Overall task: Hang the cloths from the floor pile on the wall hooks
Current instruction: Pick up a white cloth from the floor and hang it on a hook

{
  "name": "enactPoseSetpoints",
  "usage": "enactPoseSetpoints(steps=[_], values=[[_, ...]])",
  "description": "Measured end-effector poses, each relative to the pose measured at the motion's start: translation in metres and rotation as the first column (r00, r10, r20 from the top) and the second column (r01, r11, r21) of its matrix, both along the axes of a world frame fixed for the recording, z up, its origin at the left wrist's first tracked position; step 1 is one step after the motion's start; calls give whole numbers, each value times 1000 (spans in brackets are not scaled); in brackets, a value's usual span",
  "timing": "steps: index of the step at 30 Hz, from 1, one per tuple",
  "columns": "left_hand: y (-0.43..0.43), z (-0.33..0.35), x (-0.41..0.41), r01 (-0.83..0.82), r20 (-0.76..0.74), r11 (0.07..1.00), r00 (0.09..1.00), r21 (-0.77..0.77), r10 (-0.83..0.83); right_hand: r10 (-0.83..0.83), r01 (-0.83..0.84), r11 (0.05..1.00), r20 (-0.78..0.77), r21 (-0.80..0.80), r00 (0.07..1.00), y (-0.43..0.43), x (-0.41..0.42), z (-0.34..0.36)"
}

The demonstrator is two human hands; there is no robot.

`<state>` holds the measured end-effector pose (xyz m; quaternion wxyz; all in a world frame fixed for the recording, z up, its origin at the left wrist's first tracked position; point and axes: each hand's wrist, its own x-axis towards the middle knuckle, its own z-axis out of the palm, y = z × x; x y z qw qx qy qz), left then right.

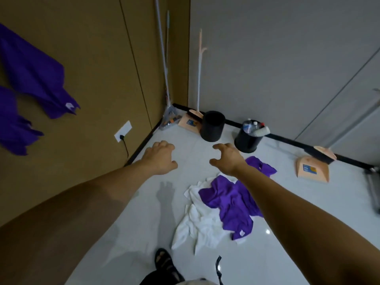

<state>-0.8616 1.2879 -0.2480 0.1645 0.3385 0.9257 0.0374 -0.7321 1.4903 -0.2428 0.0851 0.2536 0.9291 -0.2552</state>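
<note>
On the pale floor lies a pile of cloths: purple cloths [230, 199] crumpled on top of white cloths [197, 225]. Both my arms reach forward above it. My left hand [159, 156] hovers over bare floor to the left of the pile, fingers spread and empty. My right hand [229, 159] is above the pile's far edge, fingers curled apart, holding nothing. Two purple cloths hang on the brown wall at the left, one higher [35, 73] and one lower [12, 122]. The hooks are hidden behind them.
Two black bins stand by the far wall, one empty [212, 126] and one with bottles [247, 138]. Peach dustpans [312, 168] with brushes and a mop [164, 64] lean in the corner. A wall socket [123, 131] has a cable plugged in. My sandalled foot [164, 262] is below.
</note>
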Motion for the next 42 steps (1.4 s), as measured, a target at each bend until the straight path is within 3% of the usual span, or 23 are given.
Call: enactPoseSetpoints(steps=[6,10,14,21,29,33,35,39,42], values=[[49,-90,1,44,199,998,979,-53,-33,-58,71,995,163,-75,985,31,13,-78],[64,-175,0,6,273,997,962,-77,16,-29,57,992,226,-115,974,42,1,-164],[70,-277,3,-33,339,992,938,-125,74,20,60,972,334,-229,943,35,-4,-287],[60,-511,16,-96,451,966,870,-241,199,115,24,952,430,-304,895,22,-8,-542],[23,-684,50,-187,494,937,810,-296,318,209,-126,973,511,-192,834,-9,14,-743],[-4,-710,58,-203,508,927,789,-316,346,225,-296,953,513,60,829,-24,13,-777],[-13,-705,58,-223,514,920,775,-324,368,229,-312,945,497,92,837,-21,9,-772],[-15,-657,49,-218,533,921,762,-322,367,148,-134,989,328,-67,933,-11,-1,-707],[-3,-592,29,-244,583,927,724,-283,369,107,-45,961,216,-272,970,1,-20,-619]])
